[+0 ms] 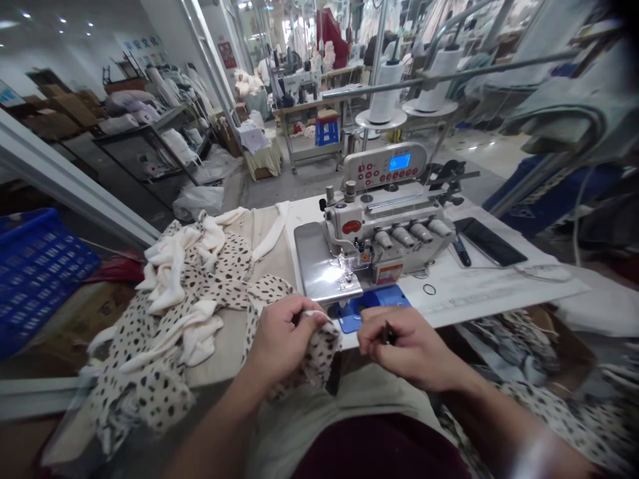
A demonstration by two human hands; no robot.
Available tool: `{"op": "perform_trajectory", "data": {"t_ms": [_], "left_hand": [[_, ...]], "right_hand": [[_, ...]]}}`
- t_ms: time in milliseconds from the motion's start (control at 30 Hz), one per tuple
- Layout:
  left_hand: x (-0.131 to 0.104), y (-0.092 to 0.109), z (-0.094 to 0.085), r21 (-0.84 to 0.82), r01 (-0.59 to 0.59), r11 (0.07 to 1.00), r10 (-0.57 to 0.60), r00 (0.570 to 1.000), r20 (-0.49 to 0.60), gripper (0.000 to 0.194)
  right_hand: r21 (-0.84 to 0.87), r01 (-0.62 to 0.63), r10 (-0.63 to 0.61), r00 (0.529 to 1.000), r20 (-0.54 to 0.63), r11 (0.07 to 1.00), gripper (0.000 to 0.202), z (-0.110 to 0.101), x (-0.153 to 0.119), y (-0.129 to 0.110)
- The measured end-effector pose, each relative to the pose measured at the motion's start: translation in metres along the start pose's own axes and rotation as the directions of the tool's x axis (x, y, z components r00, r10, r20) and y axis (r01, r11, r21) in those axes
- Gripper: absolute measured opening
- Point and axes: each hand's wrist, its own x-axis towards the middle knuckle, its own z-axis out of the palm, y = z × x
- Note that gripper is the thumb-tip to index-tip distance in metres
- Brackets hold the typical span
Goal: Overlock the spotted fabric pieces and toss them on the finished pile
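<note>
My left hand (282, 339) is closed on a cream fabric piece with dark spots (319, 352), pinching its edge between thumb and fingers. The piece hangs over my lap, just in front of the sewing table. My right hand (404, 342) is curled round a small dark tool (387, 334); most of it is hidden in the fist, so its kind does not show. Right behind both hands stands an overlock sewing machine (394, 233) with a lit needle area and a blue plate (372, 303) at its front. The right hand is apart from the fabric.
Spotted fabric with cream bands (219, 266) lies heaped on the table's left side. A phone (492, 241) and a dark pen-like object (461, 251) lie to the machine's right. Thread cones (385, 93) stand behind it. A blue basket (40, 273) is at far left.
</note>
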Motion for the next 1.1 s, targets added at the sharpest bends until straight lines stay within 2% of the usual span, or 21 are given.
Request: {"op": "perform_trajectory", "data": {"t_ms": [67,133,200,267,333,400,433,500,567,600,667,733,800,900,1000,1100], "left_hand": [[0.003,-0.003,0.001,-0.001,0.018,1.0,-0.018,0.999,-0.026,0.013],[0.006,-0.009,0.0,0.002,0.041,0.999,-0.041,0.994,-0.104,0.014],[0.01,-0.017,-0.002,-0.057,0.08,0.995,-0.089,0.979,-0.184,0.016],[0.012,-0.023,-0.003,-0.211,0.109,0.971,-0.15,0.97,-0.189,0.021],[0.011,-0.025,-0.002,-0.395,0.123,0.91,-0.187,0.974,-0.13,0.027],[0.008,-0.023,0.0,-0.538,0.132,0.833,-0.201,0.977,-0.071,0.029],[0.006,-0.021,0.002,-0.583,0.136,0.801,-0.205,0.977,-0.053,0.028],[0.003,-0.015,0.005,-0.605,0.111,0.788,-0.191,0.979,-0.07,0.027],[0.0,-0.01,0.007,-0.532,0.042,0.846,-0.135,0.981,-0.136,0.021],[-0.002,-0.007,0.006,-0.476,0.012,0.88,-0.1,0.982,-0.16,0.018],[-0.006,-0.002,0.005,-0.4,0.001,0.917,-0.067,0.987,-0.15,0.013],[-0.011,0.003,0.003,-0.424,0.069,0.903,-0.113,0.99,-0.081,0.015],[-0.015,0.007,0.003,-0.494,0.146,0.857,-0.19,0.981,-0.039,0.02],[-0.019,0.01,0.005,-0.573,0.19,0.797,-0.264,0.963,-0.048,0.026],[-0.021,0.012,0.005,-0.637,0.167,0.753,-0.232,0.973,-0.019,0.027],[-0.023,0.012,0.003,-0.706,0.152,0.692,-0.155,0.986,0.061,0.019]], "right_hand": [[0.03,-0.014,0.015,1.0,-0.009,0.999,0.017,-0.008,-0.011,0.0],[0.038,-0.011,0.012,1.0,-0.024,0.999,0.018,-0.016,-0.023,-0.001],[-0.025,0.0,-0.001,0.999,-0.049,1.0,0.02,-0.027,-0.034,-0.002],[-0.211,-0.017,0.006,0.999,-0.05,0.977,0.018,-0.038,-0.043,0.0],[-0.462,-0.074,0.048,0.997,-0.068,0.884,0.015,-0.049,-0.048,0.003],[-0.629,-0.151,0.063,0.985,-0.16,0.763,0.015,-0.052,-0.048,0.005],[-0.65,-0.179,0.055,0.977,-0.206,0.739,0.019,-0.05,-0.046,0.004],[-0.569,-0.182,0.057,0.971,-0.23,0.802,0.022,-0.037,-0.039,-0.002],[-0.333,-0.167,0.123,0.981,-0.151,0.928,0.024,-0.014,-0.029,-0.009],[-0.178,-0.198,0.179,0.977,-0.114,0.964,0.03,-0.001,-0.025,-0.012],[0.145,-0.285,0.299,0.95,-0.087,0.948,0.038,0.026,-0.016,-0.014],[0.359,-0.304,0.361,0.927,-0.101,0.882,0.039,0.047,-0.01,-0.013],[0.408,-0.251,0.333,0.932,-0.143,0.878,0.039,0.059,-0.006,-0.01],[0.358,-0.163,0.246,0.949,-0.198,0.919,0.04,0.067,-0.002,-0.008],[0.403,-0.152,0.262,0.937,-0.233,0.902,0.03,0.071,0.0,-0.007],[0.487,-0.16,0.314,0.915,-0.253,0.859,0.029,0.077,0.001,-0.006]]}}
